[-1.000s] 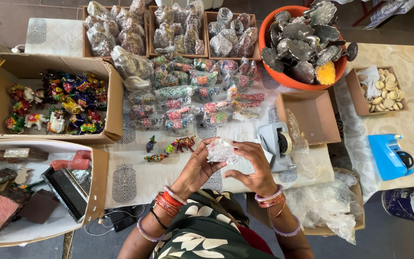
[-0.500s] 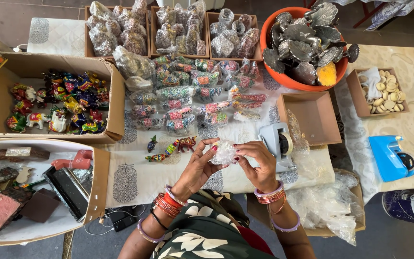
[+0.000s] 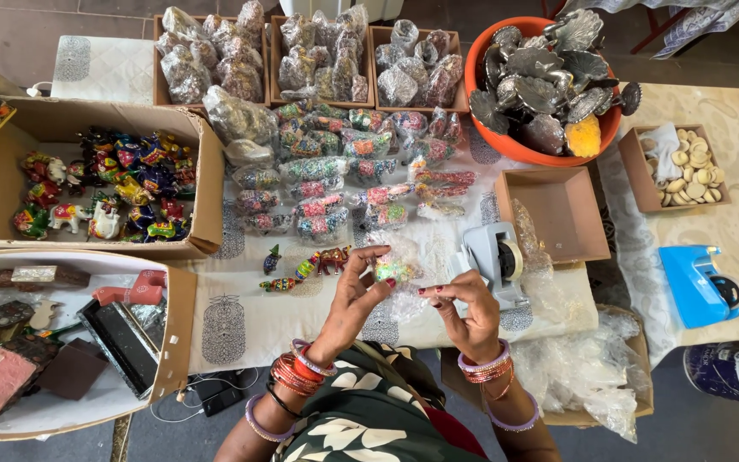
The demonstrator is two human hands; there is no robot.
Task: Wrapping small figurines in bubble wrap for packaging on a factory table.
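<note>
A cloth-covered table lay spread with goods: a cardboard box of painted animal figurines at the left, an orange basin of grey metal pieces at the back right, rows of wrapped figurines between them; a grey tape dispenser stood just beside the hands. The left hand and the right hand met above the table's near edge, both pinching a small figurine in clear plastic wrap between fingertips, held up between the hands, clear of the cloth.
</note>
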